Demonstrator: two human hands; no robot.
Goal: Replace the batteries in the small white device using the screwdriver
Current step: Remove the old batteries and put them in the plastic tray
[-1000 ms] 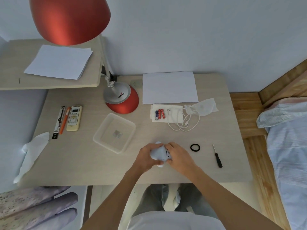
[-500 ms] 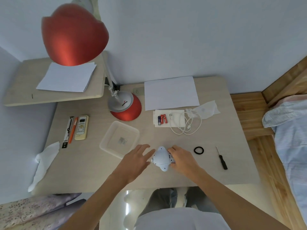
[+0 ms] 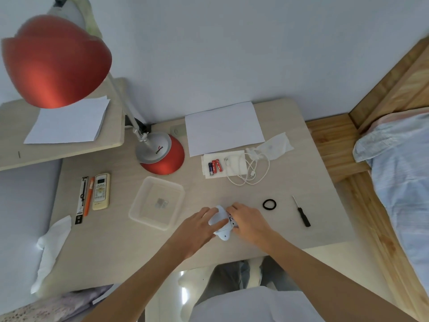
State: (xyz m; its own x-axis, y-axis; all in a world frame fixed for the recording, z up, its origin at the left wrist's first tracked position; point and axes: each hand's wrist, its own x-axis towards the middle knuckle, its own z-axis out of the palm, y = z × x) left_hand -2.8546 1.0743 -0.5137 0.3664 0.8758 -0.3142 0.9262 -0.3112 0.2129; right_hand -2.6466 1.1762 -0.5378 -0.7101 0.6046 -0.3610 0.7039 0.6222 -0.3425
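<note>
Overhead, a pale wood-grain tabletop [image 3: 290, 182] stands against a plain light wall, with a wooden bed frame [image 3: 376, 108] and blue bedding [image 3: 404, 173] at the right. A red desk lamp [image 3: 160, 154] sits at the back left, its shade looming over a raised shelf [image 3: 111, 135] that carries a stack of white paper [image 3: 67, 123]. Another white sheet [image 3: 224, 127] lies flat at the back of the tabletop, and just in front of it 3 batteries [image 3: 215, 166] rest on a white tissue (2 red, 1 dark blue). A coiled white cable [image 3: 250, 169] lies beside them. At the left are a remote control [image 3: 101, 191], an orange pen [image 3: 88, 196] and a crumpled tissue [image 3: 52, 247]. A clear plastic tray [image 3: 157, 202] sits near the middle.

Close to the front edge lies the small white device [image 3: 220, 223], resting on the tabletop between both hands. The left hand [image 3: 197, 231] curls its fingers over the device's left side, closed on it. The right hand [image 3: 248, 221] presses in from the right, fingers bent at a small darker part on that side; whether it pinches something separate I cannot tell. To the right, apart from the hands, lie a black ring [image 3: 269, 204] and, further right, the screwdriver [image 3: 301, 212], untouched.
</note>
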